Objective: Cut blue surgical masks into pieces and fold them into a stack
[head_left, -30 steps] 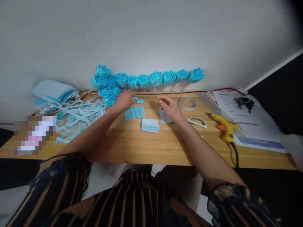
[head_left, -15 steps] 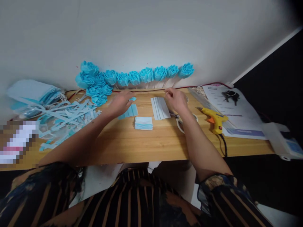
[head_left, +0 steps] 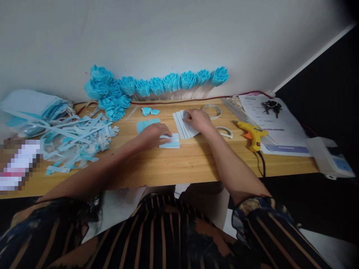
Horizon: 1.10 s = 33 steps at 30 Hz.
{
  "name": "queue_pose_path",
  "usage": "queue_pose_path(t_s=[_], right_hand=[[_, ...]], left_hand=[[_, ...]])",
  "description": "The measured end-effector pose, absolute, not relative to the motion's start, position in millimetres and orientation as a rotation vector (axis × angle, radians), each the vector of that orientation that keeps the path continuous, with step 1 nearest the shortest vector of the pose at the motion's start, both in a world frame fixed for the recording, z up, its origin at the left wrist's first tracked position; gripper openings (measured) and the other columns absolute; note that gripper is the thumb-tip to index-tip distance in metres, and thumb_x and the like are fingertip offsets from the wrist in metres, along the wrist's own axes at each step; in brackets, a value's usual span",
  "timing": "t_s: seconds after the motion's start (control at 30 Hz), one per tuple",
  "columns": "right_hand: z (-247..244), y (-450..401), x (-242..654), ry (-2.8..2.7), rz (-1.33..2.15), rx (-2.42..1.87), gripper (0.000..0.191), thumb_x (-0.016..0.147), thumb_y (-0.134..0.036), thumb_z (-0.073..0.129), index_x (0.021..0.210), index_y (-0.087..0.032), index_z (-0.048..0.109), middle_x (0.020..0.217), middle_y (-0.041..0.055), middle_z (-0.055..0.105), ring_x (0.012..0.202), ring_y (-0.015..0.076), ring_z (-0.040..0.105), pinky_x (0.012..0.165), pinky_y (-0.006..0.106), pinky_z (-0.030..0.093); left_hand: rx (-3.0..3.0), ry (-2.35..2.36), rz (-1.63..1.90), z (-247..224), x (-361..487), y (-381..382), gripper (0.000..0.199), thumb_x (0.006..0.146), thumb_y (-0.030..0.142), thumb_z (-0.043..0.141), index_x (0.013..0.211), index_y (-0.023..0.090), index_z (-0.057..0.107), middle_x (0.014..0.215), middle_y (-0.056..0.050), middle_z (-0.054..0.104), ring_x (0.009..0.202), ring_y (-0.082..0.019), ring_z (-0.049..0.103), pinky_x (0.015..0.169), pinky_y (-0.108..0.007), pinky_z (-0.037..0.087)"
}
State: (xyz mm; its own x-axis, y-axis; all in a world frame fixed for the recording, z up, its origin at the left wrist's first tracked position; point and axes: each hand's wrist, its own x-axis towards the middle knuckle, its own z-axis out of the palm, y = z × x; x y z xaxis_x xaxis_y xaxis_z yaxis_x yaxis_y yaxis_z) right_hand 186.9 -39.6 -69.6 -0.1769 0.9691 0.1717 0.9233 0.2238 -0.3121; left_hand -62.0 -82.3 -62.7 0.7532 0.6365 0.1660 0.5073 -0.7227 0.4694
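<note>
My left hand [head_left: 153,135] has its fingers and thumb closed on the near stack of pale mask-fabric pieces [head_left: 172,142], gripping at its upper edge. My right hand [head_left: 198,119] is at the white pleated mask-fabric sheets [head_left: 181,125]. Its fingertips are pinched together over their upper part, and anything between them is hidden. Beyond the left hand lie a blue pleated fabric piece [head_left: 144,125], partly covered by that hand, and two small cut blue petals [head_left: 150,111]. White scissor handles [head_left: 226,132] show beside my right wrist.
Several blue fabric flowers [head_left: 171,82] line the wall. Cut strips [head_left: 81,136] and stacked face masks [head_left: 36,104] are on the left. A tape roll [head_left: 211,111], yellow glue gun [head_left: 252,136] with cord, printed paper [head_left: 280,129] and keys [head_left: 271,106] are on the right.
My left hand has moved nearer and right, from the small blue petals to the near stack. My right hand has moved left and nearer, onto the white sheets, uncovering the tape roll.
</note>
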Motion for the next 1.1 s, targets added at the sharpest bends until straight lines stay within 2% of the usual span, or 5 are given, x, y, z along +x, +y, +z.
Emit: queue_pose_path(t_s=[0.17,0.4,0.77,0.93,1.1], right_hand=[[-71.9,-38.3,176.9,-2.106,0.372,-1.512,0.034,0.083,-0.017,0.066,0.115,-0.024,0.077,0.092,0.0051,0.077,0.086,0.0247,0.066,0.082,0.035,0.047],[-60.3,-39.2,171.1,-1.565,0.997,-1.16,0.028,0.08,-0.033,0.068,0.102,-0.018,0.076,0.094,0.0033,0.075,0.085,0.0193,0.065,0.081,0.034,0.051],[-42.9,-52.0,162.6,-1.301,1.115,-1.031,0.03,0.078,-0.044,0.068,0.099,-0.023,0.066,0.088,0.0005,0.07,0.084,0.0195,0.064,0.077,0.032,0.053],[-41.7,-52.5,161.8,-1.269,1.148,-0.917,0.055,0.072,-0.044,0.078,0.123,-0.027,0.064,0.089,-0.0004,0.071,0.085,0.0201,0.066,0.078,0.032,0.055],[-41.8,-45.0,170.5,-1.072,1.179,-0.809,0.068,0.065,-0.037,0.085,0.13,-0.028,0.063,0.096,-0.0005,0.074,0.091,0.0195,0.067,0.083,0.032,0.056]], left_hand=[[2.592,0.858,0.413,-69.9,-58.7,-94.7,0.015,0.085,0.027,0.069,0.098,0.02,0.074,0.106,-0.011,0.071,0.101,-0.024,0.063,0.093,-0.038,0.046],[2.708,0.94,0.324,-68.1,-44.0,-126.7,0.019,0.092,0.029,0.062,0.104,0.019,0.072,0.109,-0.013,0.068,0.103,-0.029,0.06,0.088,-0.042,0.047],[1.558,1.105,1.051,-38.5,-30.2,-76.4,0.041,0.085,0.037,0.069,0.122,0.019,0.063,0.13,-0.012,0.067,0.109,-0.022,0.065,0.088,-0.033,0.051],[1.18,0.91,1.073,-41.7,-7.7,-53.9,0.049,0.069,0.049,0.083,0.099,0.013,0.069,0.093,-0.01,0.076,0.086,-0.023,0.071,0.076,-0.035,0.055],[1.22,0.908,1.388,-37.7,-4.7,-33.9,0.044,0.069,0.05,0.084,0.09,0.015,0.068,0.088,-0.005,0.075,0.081,-0.02,0.069,0.071,-0.03,0.054]])
